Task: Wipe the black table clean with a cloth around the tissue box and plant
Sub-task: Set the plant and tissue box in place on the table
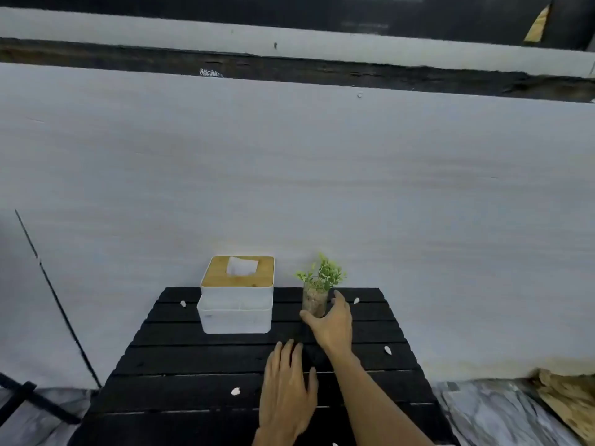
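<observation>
Head view looks down on a black slatted wooden table [193, 365] standing against a pale grey wall. The right hand [331, 326] reaches forward to a small green plant in a clear glass jar [317, 297]. Its thumb lies at the near-left of the jar's base and its fingers run up the jar's right side, so the hand curls round the plant. How firmly it grips I cannot tell. The left hand [285, 391] lies nearer the body, just left of the right forearm. It is palm down on the slats with straight, slightly spread fingers and holds nothing. A white rectangular tissue box with a bamboo lid [236, 312] stands ahead of the left hand and to the left of the right hand. It stands apart from the plant.

No cloth shows in either hand or anywhere in view, so wiping has probably not begun. The step in hand looks like lifting the plant to free the slats under it. To do that well, the right hand should close low on the jar, where the glass is widest and steadiest. It should then lift straight up, keeping the jar upright so the filling and leaves do not spill. The left hand can stay flat to brace the table.

Small white scraps [235, 391] lie just left of the left hand, right of the right forearm, and beyond the right fingertips. The wipe should gather them along the slats so they do not fall into the gaps.
</observation>
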Demonstrator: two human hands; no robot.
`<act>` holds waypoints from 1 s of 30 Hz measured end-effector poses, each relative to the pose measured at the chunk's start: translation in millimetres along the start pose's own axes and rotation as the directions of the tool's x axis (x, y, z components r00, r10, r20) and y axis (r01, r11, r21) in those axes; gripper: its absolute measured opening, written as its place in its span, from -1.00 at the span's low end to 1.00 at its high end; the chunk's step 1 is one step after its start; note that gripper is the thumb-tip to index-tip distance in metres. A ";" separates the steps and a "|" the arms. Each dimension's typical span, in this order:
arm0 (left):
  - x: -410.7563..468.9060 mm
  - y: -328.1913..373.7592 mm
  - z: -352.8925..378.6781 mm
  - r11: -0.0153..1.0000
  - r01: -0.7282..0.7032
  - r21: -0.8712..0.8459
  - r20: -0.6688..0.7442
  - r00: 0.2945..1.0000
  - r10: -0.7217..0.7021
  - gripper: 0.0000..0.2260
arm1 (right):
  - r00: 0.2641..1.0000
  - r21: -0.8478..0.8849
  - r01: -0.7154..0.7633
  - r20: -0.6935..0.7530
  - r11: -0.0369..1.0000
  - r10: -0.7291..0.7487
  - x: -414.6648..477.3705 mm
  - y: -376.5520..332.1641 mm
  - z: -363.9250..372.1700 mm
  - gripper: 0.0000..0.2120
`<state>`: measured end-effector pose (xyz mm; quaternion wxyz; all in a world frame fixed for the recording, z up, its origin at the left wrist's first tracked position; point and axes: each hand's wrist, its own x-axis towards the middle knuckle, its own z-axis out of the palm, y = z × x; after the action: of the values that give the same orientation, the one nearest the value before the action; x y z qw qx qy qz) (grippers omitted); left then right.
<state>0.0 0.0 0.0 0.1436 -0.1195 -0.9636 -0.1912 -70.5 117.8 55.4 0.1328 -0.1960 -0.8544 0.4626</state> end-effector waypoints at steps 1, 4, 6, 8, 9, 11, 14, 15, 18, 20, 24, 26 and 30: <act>1.5 -0.7 0.3 1.000 0.006 -0.021 0.028 1.000 -0.005 -0.52 | 1.000 0.009 0.014 -0.013 1.000 -0.014 4.0 -1.4 3.8 -0.04; 0.8 -0.8 0.5 0.999 0.012 -0.039 0.030 0.999 -0.011 -0.52 | 0.999 0.013 -0.007 -0.044 1.000 0.008 10.4 -6.4 13.4 -0.10; -0.4 -0.4 0.6 0.999 0.007 -0.031 0.037 0.999 -0.006 -0.52 | 0.996 0.004 -0.008 -0.087 1.000 0.008 12.7 -6.4 20.4 -0.15; -2.6 -0.8 -0.4 1.000 0.001 -0.013 0.031 1.000 -0.001 -0.53 | 0.992 -0.003 0.000 -0.127 1.000 0.000 14.3 -5.6 23.5 -0.23; -3.5 -0.5 -1.2 1.000 -0.001 -0.011 0.035 0.999 0.002 -0.53 | 0.990 -0.004 -0.003 -0.143 1.000 0.002 15.5 -5.2 24.3 -0.27; -4.5 -0.4 -1.6 1.000 0.005 -0.020 0.042 0.999 -0.004 -0.53 | 0.986 0.009 0.004 -0.164 1.000 -0.002 18.2 -4.8 25.0 -0.34; -5.2 0.4 -2.1 1.000 0.001 -0.030 0.042 0.999 0.000 -0.53 | 0.986 0.018 0.029 -0.166 0.999 -0.026 19.5 -4.5 23.3 -0.40; -5.4 0.6 -2.5 0.999 0.001 -0.032 0.042 0.999 0.000 -0.52 | 0.985 0.015 0.038 -0.168 0.999 -0.035 19.7 -3.9 22.3 -0.41; -5.1 0.0 -3.1 0.999 0.000 -0.034 0.056 0.998 0.002 -0.51 | 0.980 0.022 0.061 -0.189 0.998 -0.055 18.8 0.4 15.4 -0.40; -5.6 1.2 -3.3 0.999 0.004 -0.040 0.050 0.999 -0.002 -0.49 | 0.974 0.044 0.070 -0.217 0.997 -0.059 18.7 4.0 3.4 -0.40; -6.1 4.5 -6.9 0.997 0.022 -0.074 0.067 0.998 -0.017 -0.49 | 0.960 0.050 0.068 -0.275 0.996 -0.052 29.6 19.2 -31.0 -0.39; -5.6 4.9 -9.0 0.996 0.030 -0.084 0.085 0.996 -0.023 -0.50 | 0.953 0.034 0.047 -0.302 0.998 -0.034 36.0 27.7 -45.8 -0.37; -6.3 6.3 -13.8 0.995 0.041 -0.092 0.098 0.995 -0.031 -0.49 | 0.945 -0.018 0.005 -0.326 1.000 -0.011 45.6 44.7 -63.8 -0.36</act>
<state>10.9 -1.0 12.3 0.0874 -0.1178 -0.9613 -0.2331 -75.5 207.9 54.1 0.2725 -0.2673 -0.8254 0.4160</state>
